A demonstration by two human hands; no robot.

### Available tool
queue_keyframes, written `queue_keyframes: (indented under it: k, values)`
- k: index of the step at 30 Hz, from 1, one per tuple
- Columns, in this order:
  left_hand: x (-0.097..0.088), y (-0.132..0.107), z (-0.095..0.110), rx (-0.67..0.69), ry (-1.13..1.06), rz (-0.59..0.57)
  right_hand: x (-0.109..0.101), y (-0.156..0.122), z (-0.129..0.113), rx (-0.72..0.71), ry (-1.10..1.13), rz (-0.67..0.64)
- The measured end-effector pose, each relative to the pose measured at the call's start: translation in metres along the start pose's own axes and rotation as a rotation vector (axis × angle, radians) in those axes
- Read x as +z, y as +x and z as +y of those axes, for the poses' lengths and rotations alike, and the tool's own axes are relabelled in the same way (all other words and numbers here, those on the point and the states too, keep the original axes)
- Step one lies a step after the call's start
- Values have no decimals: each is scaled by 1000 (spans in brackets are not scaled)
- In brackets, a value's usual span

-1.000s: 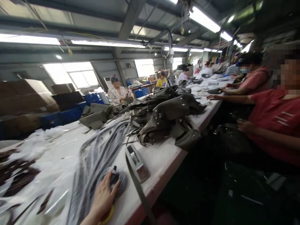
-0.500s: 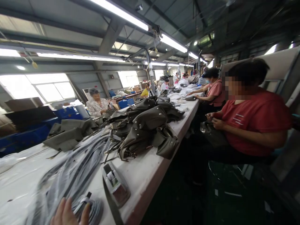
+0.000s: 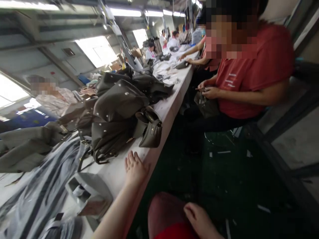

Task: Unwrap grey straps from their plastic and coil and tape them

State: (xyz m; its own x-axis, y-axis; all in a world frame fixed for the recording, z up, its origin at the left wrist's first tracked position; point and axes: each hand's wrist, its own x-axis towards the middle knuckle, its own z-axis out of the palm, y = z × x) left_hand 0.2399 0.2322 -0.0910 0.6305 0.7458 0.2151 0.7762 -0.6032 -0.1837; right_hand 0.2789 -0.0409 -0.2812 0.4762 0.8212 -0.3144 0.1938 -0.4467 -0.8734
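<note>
My left hand (image 3: 134, 167) lies flat and empty on the white worktable (image 3: 171, 103), close to its front edge, fingers slightly apart. Just beyond it sits a pile of olive-grey leather bags (image 3: 119, 113) with studs. A grey tape dispenser (image 3: 87, 196) stands to the left of my forearm. My right hand (image 3: 200, 220) rests on my knee below the table edge, fingers loosely curled, holding nothing.
Bundled grey straps in plastic (image 3: 42, 189) lie at the near left. A person in a red shirt (image 3: 249, 66) sits to my right at the same table, handling a dark bag. Other workers sit farther along and across the table.
The view has swung right and down. My left hand has left the coiled strap bundle and moved forward onto the bare table near the bags. My right hand has come into view.
</note>
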Motion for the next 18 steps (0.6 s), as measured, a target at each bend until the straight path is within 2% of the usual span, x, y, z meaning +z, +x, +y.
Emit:
queue_keyframes:
  k: [2, 4, 7, 9, 14, 16, 18]
  values:
    - [13, 22, 3, 20, 15, 26, -7, 20, 46, 226, -76, -32]
    - [27, 36, 0, 25, -4, 17, -10, 40, 94, 392, -106, -87]
    - [42, 43, -7, 2, -40, -22, -7, 70, 159, 593, -155, -199]
    - [45, 44, -10, 3, -41, -26, -1, 92, 195, 680, -180, -277]
    - [41, 46, -8, 15, -5, -68, 22, 142, 259, 759, -218, -384]
    - [40, 46, -9, 5, 32, -93, 30, 156, 275, 768, -240, -376]
    - [41, 46, -13, 6, 65, -92, 35, 165, 285, 745, -272, -307]
